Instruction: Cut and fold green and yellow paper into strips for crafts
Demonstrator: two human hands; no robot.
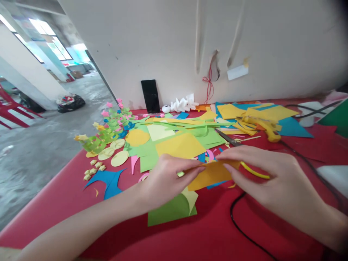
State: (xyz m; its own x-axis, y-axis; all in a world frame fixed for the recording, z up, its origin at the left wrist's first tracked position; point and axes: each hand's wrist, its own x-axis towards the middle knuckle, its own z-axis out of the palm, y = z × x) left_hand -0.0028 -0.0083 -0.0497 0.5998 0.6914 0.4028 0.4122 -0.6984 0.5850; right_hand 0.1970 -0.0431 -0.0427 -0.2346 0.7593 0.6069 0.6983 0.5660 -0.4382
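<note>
Between my two hands is a sheet of orange-yellow paper [210,176], raised above the red table. My left hand [170,177] pinches its left end between thumb and fingers. At the other end, my right hand [261,174] pinches the paper's upper edge the same way. Beneath the left hand lies a green paper piece [168,214] with a pale yellow scrap on it. Just beyond the hands are a yellow sheet [181,145], light green sheets and a pair of scissors [228,137], partly covered.
A yellow glue gun [262,125] rests at the right, its black cable [232,210] curving across the red table [130,232]. Paper flowers [108,123], small folded stars [94,168] and blue scraps [108,183] lie left. A black phone [150,96] leans on the wall.
</note>
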